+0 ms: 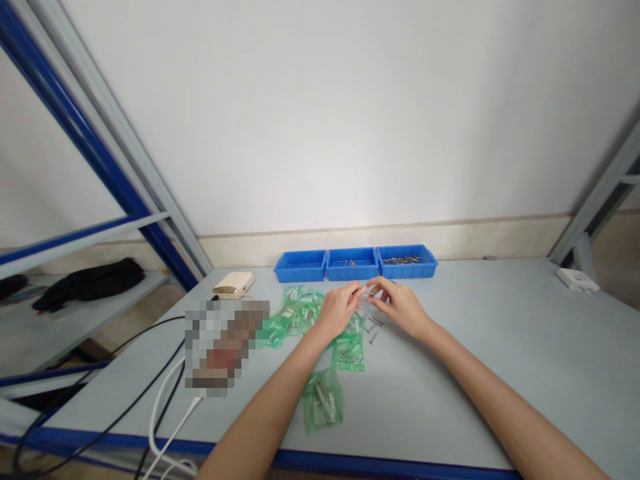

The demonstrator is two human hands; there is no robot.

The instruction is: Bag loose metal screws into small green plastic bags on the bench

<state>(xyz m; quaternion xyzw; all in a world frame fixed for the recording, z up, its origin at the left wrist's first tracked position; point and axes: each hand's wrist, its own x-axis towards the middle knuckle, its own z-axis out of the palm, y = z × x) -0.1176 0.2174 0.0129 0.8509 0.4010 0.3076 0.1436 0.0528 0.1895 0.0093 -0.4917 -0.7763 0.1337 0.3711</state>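
My left hand (339,308) and my right hand (400,305) meet above the grey table (500,360), both pinching a small clear bag (369,290) between the fingertips. Under and left of the hands lie several green bags of screws (300,313), with one more green bag (323,400) nearer to me. A few loose screws (374,325) lie on the table just below my right hand.
Three blue trays (355,263) stand in a row at the back, the middle and right ones holding screws. A cream box (234,285) sits at back left, a white block (577,279) at far right. Black and white cables (165,407) trail off the left front edge.
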